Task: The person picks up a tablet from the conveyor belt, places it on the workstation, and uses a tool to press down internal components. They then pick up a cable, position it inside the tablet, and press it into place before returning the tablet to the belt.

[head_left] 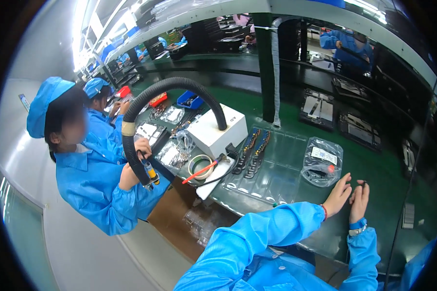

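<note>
My left hand (pixel 337 196) is over the green bench, just to the right of a clear plastic bag (pixel 321 164) with a white label and a small red item inside. Its fingers are stretched out and apart, and I see nothing in them. Close beside it on the right, my right hand (pixel 359 202) has its fingers bent together. A tiny dark piece (pixel 365 183) shows at its fingertips, too small to name. Left of the bag lies a clear plastic tray (pixel 280 167), with two rows of small black parts with coloured bits (pixel 255 154) at its left end.
A white box (pixel 217 130) stands left of the tray behind a black flexible hose (pixel 167 82). A tape roll (pixel 201 167) and an orange-handled tool (pixel 199 174) lie before it. A co-worker (pixel 90 160) in blue works at left. Flat dark units (pixel 317 109) lie on the far-right line.
</note>
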